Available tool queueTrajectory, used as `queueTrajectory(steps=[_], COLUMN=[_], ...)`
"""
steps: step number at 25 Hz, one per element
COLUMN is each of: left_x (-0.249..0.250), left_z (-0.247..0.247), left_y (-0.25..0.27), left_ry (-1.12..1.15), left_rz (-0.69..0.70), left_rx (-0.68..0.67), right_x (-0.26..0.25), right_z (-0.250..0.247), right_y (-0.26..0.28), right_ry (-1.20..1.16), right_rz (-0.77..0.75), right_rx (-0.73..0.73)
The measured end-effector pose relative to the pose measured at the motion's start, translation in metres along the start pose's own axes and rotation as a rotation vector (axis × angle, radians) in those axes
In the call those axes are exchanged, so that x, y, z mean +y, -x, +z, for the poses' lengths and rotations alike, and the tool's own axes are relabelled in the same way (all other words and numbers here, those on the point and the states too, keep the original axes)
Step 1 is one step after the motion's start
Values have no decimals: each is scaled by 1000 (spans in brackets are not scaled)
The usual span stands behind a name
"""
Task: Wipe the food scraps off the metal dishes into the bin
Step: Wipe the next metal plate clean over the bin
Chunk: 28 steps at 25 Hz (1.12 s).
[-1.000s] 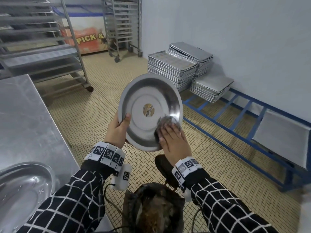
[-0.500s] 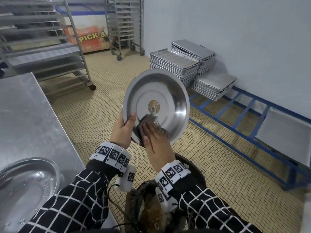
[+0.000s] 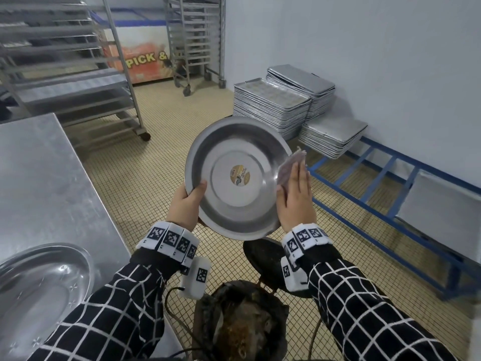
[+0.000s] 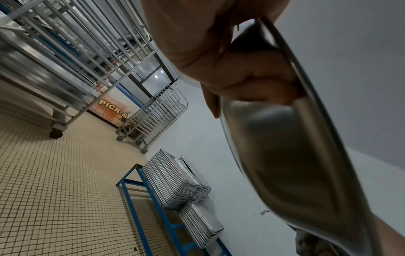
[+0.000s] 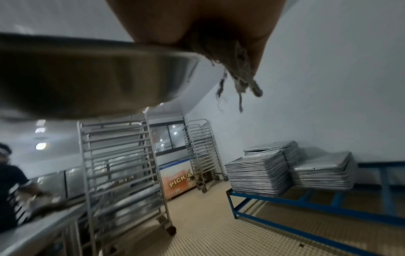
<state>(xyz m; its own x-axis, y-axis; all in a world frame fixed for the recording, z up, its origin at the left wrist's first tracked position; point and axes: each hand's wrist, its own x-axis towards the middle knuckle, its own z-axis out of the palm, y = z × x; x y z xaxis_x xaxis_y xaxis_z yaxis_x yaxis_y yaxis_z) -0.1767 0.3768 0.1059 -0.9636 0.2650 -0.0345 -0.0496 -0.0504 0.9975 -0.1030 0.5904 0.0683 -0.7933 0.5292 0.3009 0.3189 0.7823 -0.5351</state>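
Over on the near left, a steel table carries an oval metal dish that waits its turn, by my guess. Moving right, the left hand grips the near-left rim of the round metal dish, thumb hooked over the edge and fingers curled behind it — the dish is tilted up, its hollow facing the person. At its right rim the right hand lies flat, fingers straight and together, pressing a frayed grey rag against the inner wall. Below, near the person's feet, stands the bin, dark and part-filled.

Wiping is the step in hand, I'd say; the hollow looks nearly clean bar its centre sticker. Next the rag wants a sweep down toward the low rim — with the dish brought squarely over the bin, since it now sits a little beyond it.
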Motion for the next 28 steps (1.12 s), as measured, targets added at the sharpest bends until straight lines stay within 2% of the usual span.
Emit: queueTrajectory(steps=[3,7,10,12,15,18,20,24,28], left_x=[-7,-20,-21,-24,-26,-20,-15,-5,-6], left_z=[-6,-20,-19,-14,-1,12,13,5,-2], left_y=[-4,-8,-7,-6,1,6,6,-1,-7], left_ry=[-51,-56,-100,-118,-51,-47,-43,4,-137], left_rz=[-27,-59,15,64,75,62,82,113,176], left_rx=[-32,-52,-28,-74,-83,-35,-30,-11,29], right_x=[-3,6,3,-9,-33,-52,-54,-48,-44], right_z=[-16,-14,-4,2,11,14,12,6,10], right_y=[-8,-4,9,17,24,27,25,25,33], right_ry=[-198,-368,-496,-636,-754,-840,-826,-657,-542], right_rz=[145,258,326,388,424,425,382,288,161], right_rx=[-13,-19,76,169,258,294,236,24,41])
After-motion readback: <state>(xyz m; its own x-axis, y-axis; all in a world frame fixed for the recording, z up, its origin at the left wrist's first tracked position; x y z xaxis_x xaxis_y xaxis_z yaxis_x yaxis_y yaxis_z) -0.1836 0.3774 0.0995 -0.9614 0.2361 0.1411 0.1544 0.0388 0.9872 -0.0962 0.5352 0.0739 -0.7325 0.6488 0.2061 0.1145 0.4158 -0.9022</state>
